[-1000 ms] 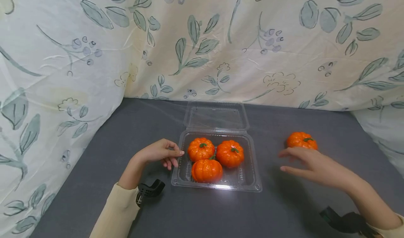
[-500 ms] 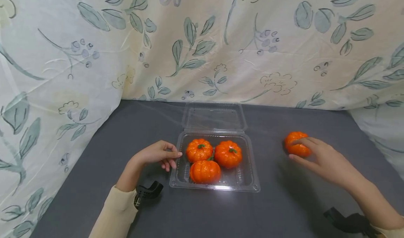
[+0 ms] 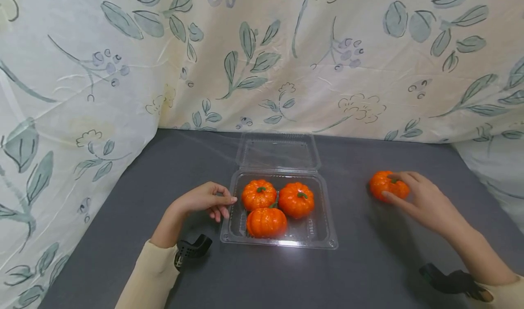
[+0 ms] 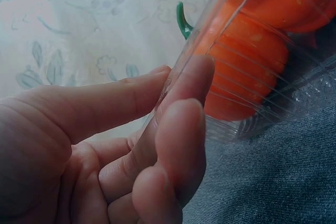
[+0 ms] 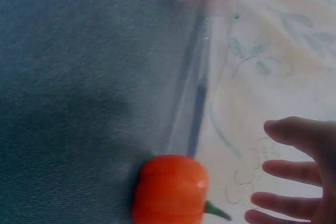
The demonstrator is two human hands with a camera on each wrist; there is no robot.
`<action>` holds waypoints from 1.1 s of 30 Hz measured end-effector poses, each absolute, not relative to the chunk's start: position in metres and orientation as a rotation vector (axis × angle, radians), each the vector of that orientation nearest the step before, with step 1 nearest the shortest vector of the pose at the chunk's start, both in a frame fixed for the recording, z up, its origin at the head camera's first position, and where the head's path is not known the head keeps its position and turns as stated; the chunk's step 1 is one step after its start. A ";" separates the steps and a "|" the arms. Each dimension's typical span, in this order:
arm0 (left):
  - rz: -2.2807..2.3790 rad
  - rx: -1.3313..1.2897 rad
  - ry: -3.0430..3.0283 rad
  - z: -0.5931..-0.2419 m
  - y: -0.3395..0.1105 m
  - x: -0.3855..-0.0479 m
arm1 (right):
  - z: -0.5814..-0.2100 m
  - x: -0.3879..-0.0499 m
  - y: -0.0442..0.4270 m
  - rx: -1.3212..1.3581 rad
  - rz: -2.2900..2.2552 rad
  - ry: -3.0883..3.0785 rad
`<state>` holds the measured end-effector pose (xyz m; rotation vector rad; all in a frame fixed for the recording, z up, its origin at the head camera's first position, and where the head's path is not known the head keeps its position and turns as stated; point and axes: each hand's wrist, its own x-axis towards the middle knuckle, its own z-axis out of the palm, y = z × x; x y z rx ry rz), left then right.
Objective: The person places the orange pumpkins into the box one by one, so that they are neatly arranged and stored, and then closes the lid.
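Note:
A clear plastic clamshell container (image 3: 280, 243) lies with its lid folded back, holding three small orange pumpkins: one at back left (image 3: 259, 195), one at right (image 3: 296, 200), one in front (image 3: 266, 223). My left hand (image 3: 206, 199) pinches the container's left rim; the left wrist view shows thumb and index finger on either side of the clear edge. Another orange pumpkin (image 3: 380, 187) with a green stem sits on the table to the right. Over its right side hovers my right hand (image 3: 427, 204), fingers spread. In the right wrist view a gap separates the fingers from that pumpkin (image 5: 170, 190).
The transparent lid (image 3: 279, 152) lies flat behind the container. Dark grey cloth covers the table (image 3: 344, 277). A leaf-patterned curtain (image 3: 311, 86) hangs along the back and sides. Each wrist wears a black camera mount, one at the left (image 3: 194, 247).
My right hand has moved to the right and come closer around the lone pumpkin, which shifted little if at all. My left hand stays at the container's rim.

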<state>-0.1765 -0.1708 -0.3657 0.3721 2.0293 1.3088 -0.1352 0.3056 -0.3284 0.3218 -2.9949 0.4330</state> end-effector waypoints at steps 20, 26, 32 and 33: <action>1.304 0.372 2.033 -0.370 -0.171 -0.176 | -0.351 -0.155 0.310 0.141 0.420 -3.099; 1.300 0.376 2.030 -0.370 -0.171 -0.177 | -0.355 -0.157 0.311 0.142 0.418 -3.105; 1.306 0.363 2.027 -0.370 -0.171 -0.176 | -0.359 -0.161 0.311 0.134 0.419 -3.136; 1.305 0.364 2.029 -0.371 -0.171 -0.177 | -0.361 -0.161 0.311 0.126 0.416 -3.140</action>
